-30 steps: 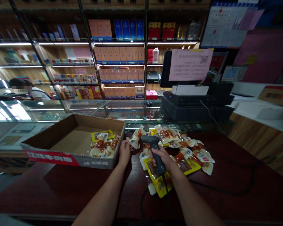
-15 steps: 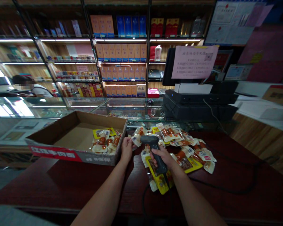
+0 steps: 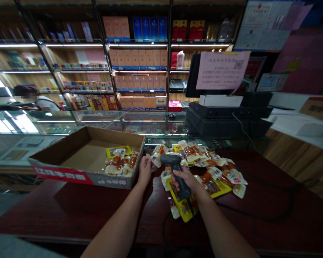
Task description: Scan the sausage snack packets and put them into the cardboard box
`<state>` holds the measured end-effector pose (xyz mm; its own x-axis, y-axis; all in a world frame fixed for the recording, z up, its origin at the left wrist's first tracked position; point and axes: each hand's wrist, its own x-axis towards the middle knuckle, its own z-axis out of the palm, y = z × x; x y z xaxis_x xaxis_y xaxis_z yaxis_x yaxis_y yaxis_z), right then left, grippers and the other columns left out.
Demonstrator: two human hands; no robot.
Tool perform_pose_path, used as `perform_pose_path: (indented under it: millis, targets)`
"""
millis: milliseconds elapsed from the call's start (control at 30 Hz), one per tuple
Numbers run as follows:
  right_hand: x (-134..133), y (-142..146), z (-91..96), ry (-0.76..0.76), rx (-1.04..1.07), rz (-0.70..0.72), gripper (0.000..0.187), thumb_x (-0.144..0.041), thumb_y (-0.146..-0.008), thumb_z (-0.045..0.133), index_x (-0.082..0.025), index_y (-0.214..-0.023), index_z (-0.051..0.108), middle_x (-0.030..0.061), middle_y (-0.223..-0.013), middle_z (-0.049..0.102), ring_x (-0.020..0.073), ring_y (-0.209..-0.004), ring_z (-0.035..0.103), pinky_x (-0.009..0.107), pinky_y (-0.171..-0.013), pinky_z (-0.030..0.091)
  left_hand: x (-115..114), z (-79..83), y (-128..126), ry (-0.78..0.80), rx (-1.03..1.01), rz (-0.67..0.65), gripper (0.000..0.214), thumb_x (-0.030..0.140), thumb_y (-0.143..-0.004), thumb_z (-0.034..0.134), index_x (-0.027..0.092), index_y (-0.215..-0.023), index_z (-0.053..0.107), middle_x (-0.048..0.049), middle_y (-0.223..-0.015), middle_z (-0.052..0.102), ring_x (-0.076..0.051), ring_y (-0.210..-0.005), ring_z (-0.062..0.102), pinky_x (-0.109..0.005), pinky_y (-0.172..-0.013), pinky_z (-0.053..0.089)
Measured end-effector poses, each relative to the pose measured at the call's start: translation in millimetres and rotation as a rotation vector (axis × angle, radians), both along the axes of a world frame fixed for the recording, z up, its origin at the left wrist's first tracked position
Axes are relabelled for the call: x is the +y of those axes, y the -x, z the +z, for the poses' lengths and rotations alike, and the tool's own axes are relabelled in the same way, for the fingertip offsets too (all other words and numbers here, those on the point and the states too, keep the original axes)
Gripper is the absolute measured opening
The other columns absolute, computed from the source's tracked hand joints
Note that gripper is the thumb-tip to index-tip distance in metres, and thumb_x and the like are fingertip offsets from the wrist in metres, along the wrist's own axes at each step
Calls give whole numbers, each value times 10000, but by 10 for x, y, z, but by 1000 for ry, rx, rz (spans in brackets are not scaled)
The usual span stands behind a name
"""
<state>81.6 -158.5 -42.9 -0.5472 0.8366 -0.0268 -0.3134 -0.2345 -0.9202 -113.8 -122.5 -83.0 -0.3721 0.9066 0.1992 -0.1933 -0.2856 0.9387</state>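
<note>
My right hand [image 3: 183, 179] grips a black handheld barcode scanner [image 3: 175, 172], holding it over a heap of vacuum-sealed snack packets [image 3: 212, 168] with yellow and clear wrapping. A yellow-backed packet [image 3: 179, 202] lies right under the scanner. My left hand [image 3: 145, 170] pinches a clear snack packet [image 3: 156, 158] at the heap's left edge, next to the cardboard box [image 3: 70, 175]. That open box has a red-and-white printed side and several similar packets [image 3: 121, 164] lying in its right end.
The box and heap rest on a dark red counter [image 3: 70, 211], with a black cable [image 3: 258, 211] running across it. Behind stands a glass display case [image 3: 140, 123], then a till with a printer [image 3: 226, 114]. Stocked shelves line the back; a person [image 3: 34, 98] stands at far left.
The view has shifted slightly. My hands and the scanner stay almost in place over the heap, and the left hand keeps its pinch on the packet.
</note>
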Motion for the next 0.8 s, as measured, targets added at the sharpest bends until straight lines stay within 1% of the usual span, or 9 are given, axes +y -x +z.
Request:
perform_pose_path:
  millis: [67,167,300,400,500,600,700,800]
  targets:
    - [-2,3,6,-1,9,14,409,-399,-669,715,-157,-947,539,-41,-535,585,89,-352,494,190,-306,423,-17,35,-9,-13,-16,-15,338,471,-690,623,172,-772,489,-1,-754,592,-133,-683,602,-293,-639,526]
    - [5,1,-9,-16,29,24,386,-387,-685,705,-157,-950,543,-37,-541,583,88,-362,499,185,-315,417,-50,82,-27,-10,-43,-35,367,489,-663,644,173,-771,492,-3,-780,602,-140,-712,608,-297,-649,526]
    - [27,8,-44,-10,42,1,374,-383,-691,704,-154,-942,549,-31,-550,590,86,-354,492,186,-309,413,-104,142,-72,-15,-57,-32,403,510,-615,673,174,-738,488,3,-742,600,-142,-699,603,-289,-631,522]
    - [36,30,-5,-9,91,-24,381,-390,-686,707,-153,-940,550,-32,-548,585,80,-338,474,187,-300,410,-143,208,-118,-24,-50,-23,396,499,-609,680,171,-719,487,14,-689,587,-128,-653,590,-270,-609,511]
    - [25,63,134,-14,131,-35,370,-395,-680,707,-159,-918,550,-33,-542,582,81,-342,470,194,-302,426,-182,332,-129,-57,-52,16,351,467,-647,659,169,-735,496,7,-706,594,-122,-651,589,-261,-610,506]
    - [1,123,336,-32,119,-36,332,-389,-671,710,-163,-856,552,-29,-543,590,85,-356,483,198,-306,442,-224,536,-44,-94,-77,97,285,413,-695,626,168,-780,507,-3,-749,604,-122,-682,598,-254,-620,506]
    - [-22,236,531,-77,117,-30,296,-391,-670,707,-160,-753,542,-23,-537,590,81,-359,488,189,-309,440,-270,787,166,-138,-123,198,208,346,-732,592,172,-790,496,1,-747,605,-111,-675,600,-246,-633,504]
    - [-45,403,677,-99,121,-16,306,-400,-656,711,-157,-722,538,-21,-529,587,82,-355,486,193,-302,441,-316,984,477,-151,-125,324,141,294,-755,554,174,-794,490,1,-743,606,-110,-676,604,-250,-651,507]
